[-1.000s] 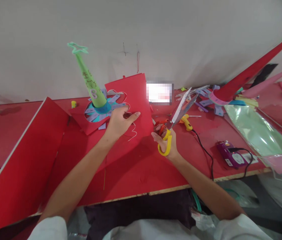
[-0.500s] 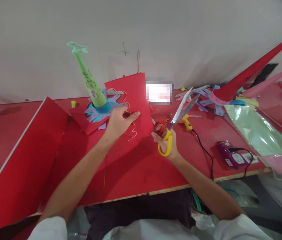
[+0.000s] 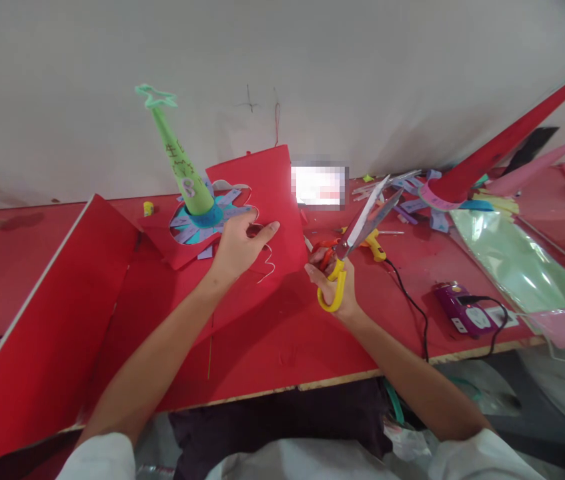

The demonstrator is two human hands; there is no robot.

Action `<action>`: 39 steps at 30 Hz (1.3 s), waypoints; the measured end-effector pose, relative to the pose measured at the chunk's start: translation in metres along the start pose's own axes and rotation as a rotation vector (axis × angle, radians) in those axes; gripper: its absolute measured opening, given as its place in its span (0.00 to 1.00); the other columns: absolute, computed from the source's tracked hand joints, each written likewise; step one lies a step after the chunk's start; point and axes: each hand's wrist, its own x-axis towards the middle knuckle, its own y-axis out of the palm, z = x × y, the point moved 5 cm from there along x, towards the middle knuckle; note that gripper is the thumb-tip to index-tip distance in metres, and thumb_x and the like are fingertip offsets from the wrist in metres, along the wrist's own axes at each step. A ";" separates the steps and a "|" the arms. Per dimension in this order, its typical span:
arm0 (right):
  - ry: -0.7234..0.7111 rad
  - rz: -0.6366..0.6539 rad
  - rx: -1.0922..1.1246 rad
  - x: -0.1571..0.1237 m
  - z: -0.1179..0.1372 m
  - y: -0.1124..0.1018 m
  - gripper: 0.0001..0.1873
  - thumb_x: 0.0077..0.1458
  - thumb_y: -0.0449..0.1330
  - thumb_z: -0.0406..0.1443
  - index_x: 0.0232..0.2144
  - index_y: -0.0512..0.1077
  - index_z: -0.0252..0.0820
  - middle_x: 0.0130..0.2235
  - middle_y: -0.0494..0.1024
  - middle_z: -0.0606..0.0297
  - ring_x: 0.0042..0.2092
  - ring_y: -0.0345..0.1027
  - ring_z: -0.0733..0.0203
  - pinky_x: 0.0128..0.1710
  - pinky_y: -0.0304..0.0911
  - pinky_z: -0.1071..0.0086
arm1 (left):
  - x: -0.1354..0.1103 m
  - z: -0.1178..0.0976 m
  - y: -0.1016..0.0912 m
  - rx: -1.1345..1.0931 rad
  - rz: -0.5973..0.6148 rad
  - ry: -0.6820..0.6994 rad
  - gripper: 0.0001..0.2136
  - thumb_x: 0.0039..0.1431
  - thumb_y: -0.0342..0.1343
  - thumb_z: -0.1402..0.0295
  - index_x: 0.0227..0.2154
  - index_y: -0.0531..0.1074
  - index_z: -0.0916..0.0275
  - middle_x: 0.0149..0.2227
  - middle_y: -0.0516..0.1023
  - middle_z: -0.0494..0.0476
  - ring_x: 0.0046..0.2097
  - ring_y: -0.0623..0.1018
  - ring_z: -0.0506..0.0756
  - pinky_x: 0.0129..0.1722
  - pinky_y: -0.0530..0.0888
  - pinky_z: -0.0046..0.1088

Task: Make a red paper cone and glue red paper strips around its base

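My left hand (image 3: 242, 243) grips a folded sheet of red paper (image 3: 279, 193) at its wavy cut edge, thumb in front and fingers partly hidden behind. The sheet stands tilted above the table. To its right, my right hand (image 3: 337, 280) is closed around scissors (image 3: 362, 223) with yellow handles; the blades point up and away, slightly parted and apart from the paper. Something orange-red (image 3: 327, 248) shows by the right fingers; I cannot tell whether they hold it. Just beyond the left hand, a green paper cone hat (image 3: 185, 163) stands on a ring of blue and purple strips.
On the right lie a yellow glue gun (image 3: 375, 247) with a black cord and a purple power socket (image 3: 465, 310). A red cone hat (image 3: 507, 143) leans behind a shiny green sheet (image 3: 517, 267). At left stands a large red board (image 3: 57, 320). A glue stick (image 3: 148, 209) is near the wall.
The red paper has tilted very slightly to the left. Both hands keep nearly the same position, and the scissors stay raised with parted blades.
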 end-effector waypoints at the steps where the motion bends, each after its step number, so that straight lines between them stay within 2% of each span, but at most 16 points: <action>1: -0.001 0.002 -0.004 0.000 0.001 0.000 0.20 0.58 0.69 0.52 0.32 0.68 0.47 0.28 0.70 0.70 0.29 0.63 0.62 0.34 0.67 0.63 | 0.000 0.000 0.000 0.006 -0.003 0.000 0.28 0.58 0.67 0.56 0.24 0.49 0.57 0.26 0.53 0.46 0.26 0.61 0.47 0.22 0.65 0.24; 6: -0.016 0.001 -0.011 0.000 0.004 0.000 0.21 0.59 0.69 0.53 0.31 0.67 0.46 0.28 0.70 0.70 0.28 0.63 0.63 0.32 0.66 0.64 | 0.000 0.000 0.001 -0.020 -0.004 0.005 0.29 0.58 0.68 0.56 0.24 0.49 0.57 0.26 0.51 0.46 0.25 0.61 0.46 0.21 0.67 0.23; 10: 0.040 -0.002 0.037 -0.002 -0.001 0.001 0.26 0.56 0.70 0.59 0.34 0.67 0.47 0.27 0.69 0.72 0.27 0.64 0.63 0.29 0.64 0.66 | 0.004 0.000 -0.007 -0.068 -0.030 -0.004 0.31 0.56 0.71 0.54 0.24 0.50 0.57 0.26 0.51 0.45 0.23 0.63 0.46 0.19 0.69 0.24; 14: 0.105 0.120 0.180 -0.006 -0.002 0.012 0.30 0.57 0.67 0.64 0.34 0.65 0.48 0.25 0.65 0.75 0.23 0.58 0.67 0.23 0.58 0.69 | 0.012 -0.006 -0.034 -0.109 -0.123 -0.030 0.31 0.54 0.73 0.54 0.25 0.51 0.57 0.24 0.54 0.44 0.23 0.64 0.46 0.18 0.68 0.24; 17: 0.142 0.261 0.216 -0.012 -0.004 0.024 0.33 0.58 0.63 0.68 0.35 0.65 0.47 0.26 0.65 0.74 0.22 0.55 0.68 0.21 0.55 0.70 | 0.017 -0.018 -0.061 -0.088 -0.257 0.013 0.33 0.53 0.75 0.53 0.25 0.50 0.57 0.23 0.54 0.43 0.23 0.62 0.45 0.18 0.64 0.23; 20: 0.168 0.402 0.186 -0.021 -0.008 0.033 0.35 0.59 0.58 0.71 0.34 0.66 0.47 0.28 0.67 0.71 0.24 0.57 0.67 0.22 0.58 0.70 | 0.017 -0.034 -0.083 -0.072 -0.388 0.112 0.36 0.52 0.76 0.54 0.25 0.47 0.58 0.22 0.51 0.43 0.22 0.60 0.45 0.17 0.62 0.23; 23: 0.143 0.496 0.119 -0.029 -0.009 0.036 0.33 0.63 0.56 0.69 0.37 0.69 0.47 0.34 0.73 0.66 0.30 0.63 0.64 0.28 0.64 0.70 | 0.014 -0.047 -0.096 -0.051 -0.458 0.182 0.35 0.53 0.76 0.57 0.24 0.47 0.58 0.23 0.50 0.44 0.22 0.60 0.45 0.17 0.64 0.22; 27: 0.118 0.530 0.058 -0.033 -0.002 0.037 0.30 0.66 0.56 0.66 0.42 0.70 0.47 0.39 0.76 0.62 0.36 0.68 0.61 0.34 0.68 0.67 | 0.010 -0.054 -0.098 -0.039 -0.468 0.185 0.33 0.56 0.74 0.59 0.25 0.47 0.58 0.23 0.55 0.45 0.22 0.64 0.45 0.17 0.67 0.22; 33: 0.140 0.518 0.008 -0.034 -0.006 0.037 0.37 0.54 0.62 0.72 0.36 0.68 0.46 0.31 0.71 0.67 0.31 0.63 0.61 0.28 0.61 0.68 | 0.004 -0.056 -0.088 -0.027 -0.480 0.185 0.32 0.59 0.72 0.56 0.26 0.47 0.57 0.24 0.54 0.46 0.22 0.66 0.46 0.16 0.66 0.23; 39: 0.106 0.482 0.010 -0.035 -0.008 0.034 0.38 0.55 0.60 0.72 0.38 0.72 0.45 0.33 0.75 0.64 0.33 0.68 0.58 0.32 0.64 0.65 | -0.002 -0.060 -0.075 0.007 -0.485 0.222 0.33 0.58 0.73 0.58 0.25 0.47 0.58 0.27 0.52 0.47 0.26 0.68 0.47 0.20 0.67 0.24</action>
